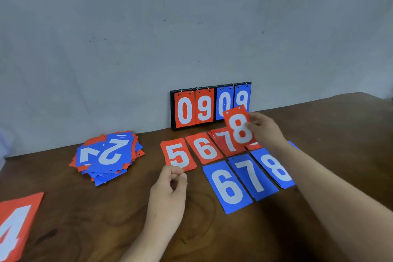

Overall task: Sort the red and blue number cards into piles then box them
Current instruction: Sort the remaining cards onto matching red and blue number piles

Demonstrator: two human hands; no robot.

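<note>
My right hand (264, 132) pinches a red 8 card (239, 126) by its right edge and holds it tilted above the red row. On the table lie red cards 5 (177, 155), 6 (205, 148) and 7 (226, 140) in a row. In front of them sit blue piles 6 (227, 187), 7 (252, 175) and 8 (276, 168). My left hand (170, 193) hovers by the near edge of the red 5, fingers curled, with nothing held. A mixed heap of red and blue cards (108, 155) lies at the left.
A black flip scoreboard (210, 105) showing 09 in red and 09 in blue leans against the wall behind the rows. A red 4 card (14, 225) lies at the near left edge. The brown wooden table (95, 219) runs up to the grey wall.
</note>
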